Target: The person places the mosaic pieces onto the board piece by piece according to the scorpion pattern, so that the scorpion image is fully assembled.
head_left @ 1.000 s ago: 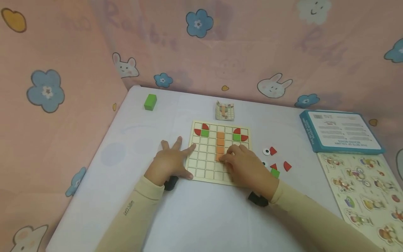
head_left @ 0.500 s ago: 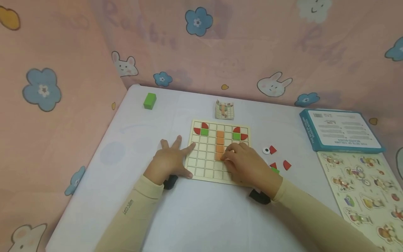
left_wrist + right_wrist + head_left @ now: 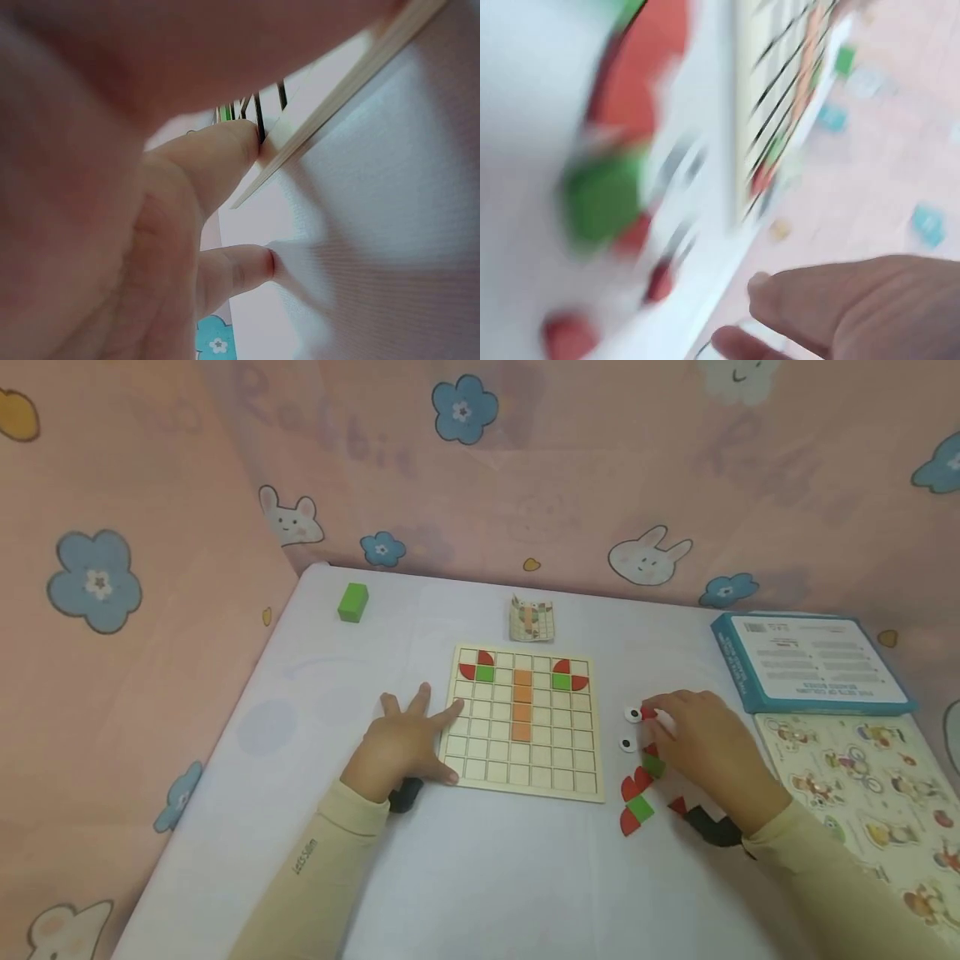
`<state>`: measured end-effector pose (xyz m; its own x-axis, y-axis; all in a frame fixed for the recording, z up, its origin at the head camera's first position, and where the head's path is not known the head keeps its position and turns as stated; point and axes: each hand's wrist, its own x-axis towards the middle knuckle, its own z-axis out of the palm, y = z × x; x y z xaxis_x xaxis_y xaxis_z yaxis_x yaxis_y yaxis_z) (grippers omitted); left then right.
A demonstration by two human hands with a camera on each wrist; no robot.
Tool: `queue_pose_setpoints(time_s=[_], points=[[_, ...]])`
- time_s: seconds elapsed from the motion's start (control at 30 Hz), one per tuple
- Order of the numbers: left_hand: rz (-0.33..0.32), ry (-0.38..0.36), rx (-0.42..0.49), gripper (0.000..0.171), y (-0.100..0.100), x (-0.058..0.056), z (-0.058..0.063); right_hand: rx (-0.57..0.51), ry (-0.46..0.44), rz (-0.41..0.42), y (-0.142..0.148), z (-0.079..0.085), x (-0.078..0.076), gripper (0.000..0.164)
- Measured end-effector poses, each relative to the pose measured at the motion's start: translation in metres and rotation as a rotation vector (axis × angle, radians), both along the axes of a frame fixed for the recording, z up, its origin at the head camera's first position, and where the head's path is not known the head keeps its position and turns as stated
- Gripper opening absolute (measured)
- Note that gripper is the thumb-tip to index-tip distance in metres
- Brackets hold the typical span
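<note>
A square grid board (image 3: 573, 781) lies flat on the table. My left hand (image 3: 401, 739) has its fingers spread at the board's left edge, thumb and index finger (image 3: 217, 154) touching it. On the board are a column of orange squares (image 3: 522, 693), two green squares (image 3: 485, 674) and several red quarter-circles (image 3: 580, 683). My right hand (image 3: 708, 747) is right of the board, above loose pieces. Its thumb and index finger (image 3: 795, 292) stand close to a red quarter-circle (image 3: 660, 281) but look apart from it in the blurred right wrist view. Two eye discs (image 3: 627, 744) lie beside it.
More red quarter-circles (image 3: 628, 822) and a green square (image 3: 641, 809) lie below the right hand. A creased picture card (image 3: 531, 618) stands behind the board, a green block (image 3: 353, 602) at back left. At right are a blue box (image 3: 817, 664) and a sticker sheet (image 3: 817, 793).
My right hand has left the orange column and moved right to the loose pieces. The lowest orange square now lies uncovered on the board. The left hand stays in place.
</note>
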<state>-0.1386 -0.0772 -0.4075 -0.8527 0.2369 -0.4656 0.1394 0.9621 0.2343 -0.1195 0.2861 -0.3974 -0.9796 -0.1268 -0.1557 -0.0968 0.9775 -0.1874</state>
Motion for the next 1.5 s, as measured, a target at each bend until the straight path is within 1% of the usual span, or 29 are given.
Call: queue_pose_setpoints(time_s=[0.07,0.17,0.2,0.23,0.3,0.4,0.47,0.57,0.67,0.73,0.83,0.9,1.07,1.17,1.27,1.4,1.5], points=[[0.003,0.002,0.004,0.110,0.000,0.000,0.000,-0.028,-0.033,-0.041,0.014,-0.002,-0.007,0.041],[0.004,0.002,0.003,0.110,-0.001,0.000,0.000,-0.059,-0.078,-0.032,0.024,-0.009,-0.014,0.040],[0.005,0.001,0.003,0.110,-0.001,0.000,0.000,-0.057,-0.084,-0.014,0.026,-0.012,-0.016,0.039],[0.005,0.002,0.002,0.110,-0.001,0.000,0.000,-0.047,-0.081,0.009,0.026,-0.015,-0.017,0.039],[0.004,0.000,-0.002,0.110,0.000,0.000,0.000,0.001,-0.048,0.057,0.026,-0.020,-0.017,0.040],[0.007,-0.004,-0.005,0.110,0.000,0.000,0.000,0.071,0.001,0.110,0.026,-0.024,-0.016,0.045],[0.005,-0.005,-0.010,0.110,0.001,0.000,0.000,0.091,0.010,0.117,0.027,-0.025,-0.015,0.050],[0.002,-0.001,-0.014,0.111,0.001,0.000,0.000,0.105,0.019,0.126,0.028,-0.027,-0.014,0.052],[-0.001,0.002,-0.014,0.111,0.000,0.000,0.000,0.118,0.037,0.143,0.028,-0.028,-0.015,0.050],[-0.001,0.005,-0.012,0.111,0.000,0.000,0.000,0.120,0.050,0.156,0.027,-0.029,-0.018,0.045],[0.000,0.007,-0.006,0.111,0.000,0.000,0.000,0.104,0.049,0.141,0.025,-0.029,-0.022,0.035],[-0.001,0.009,-0.006,0.111,0.000,0.000,0.000,0.087,0.038,0.113,0.024,-0.029,-0.024,0.031],[-0.004,0.008,-0.008,0.111,0.000,0.001,-0.001,0.055,-0.006,0.037,0.021,-0.029,-0.027,0.030],[-0.001,0.004,-0.007,0.111,0.000,0.001,-0.001,0.048,-0.018,0.015,0.020,-0.030,-0.027,0.032],[0.004,-0.002,-0.003,0.111,0.000,0.001,0.000,0.069,-0.017,0.042,0.021,-0.029,-0.026,0.038],[0.005,0.000,-0.001,0.111,0.001,0.001,0.000,0.106,0.007,0.118,0.025,-0.027,-0.023,0.045],[0.002,0.005,-0.001,0.111,0.000,0.001,0.000,0.111,0.034,0.163,0.028,-0.025,-0.021,0.046]])
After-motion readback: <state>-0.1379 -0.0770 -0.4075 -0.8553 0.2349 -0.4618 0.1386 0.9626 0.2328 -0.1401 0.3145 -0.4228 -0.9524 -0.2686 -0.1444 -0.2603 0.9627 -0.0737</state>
